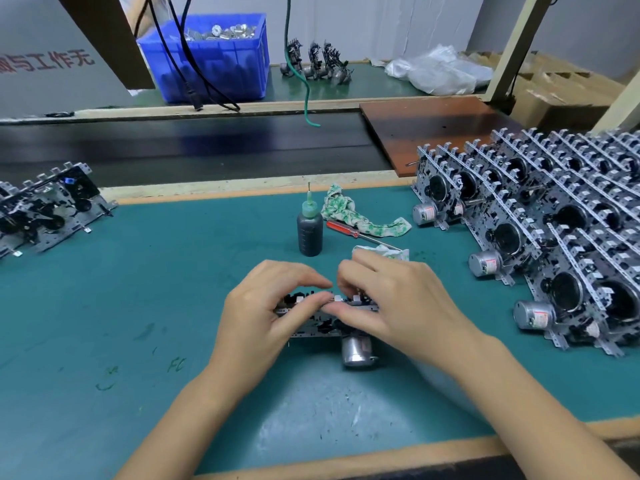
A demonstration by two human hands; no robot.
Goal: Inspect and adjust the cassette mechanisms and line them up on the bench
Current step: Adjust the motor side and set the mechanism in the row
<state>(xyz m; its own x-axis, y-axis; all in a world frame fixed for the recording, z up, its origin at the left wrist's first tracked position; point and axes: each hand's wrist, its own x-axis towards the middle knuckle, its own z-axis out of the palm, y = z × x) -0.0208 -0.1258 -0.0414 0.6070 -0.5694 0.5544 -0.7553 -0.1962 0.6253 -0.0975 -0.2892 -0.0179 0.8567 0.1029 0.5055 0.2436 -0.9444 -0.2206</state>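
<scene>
From the head camera I count one cassette mechanism (322,320) in hand at the middle of the green bench mat (173,289), with its silver motor (356,349) hanging toward me. My left hand (263,313) curls round its left end, thumb and forefinger pinching the top edge. My right hand (391,303) grips the right end, its fingertips (343,271) bent down onto the same top edge, so the mechanism sits between both sets of fingers and mostly under them. To the right, a packed group of mechanisms (540,233) stands upright in rows; I cannot count them exactly. Another cluster (48,206) lies at the left edge. Beyond my hands I see one dark bottle (310,233), one red screwdriver (349,230), two patterned rags (349,213) and one blue bin (214,60).
</scene>
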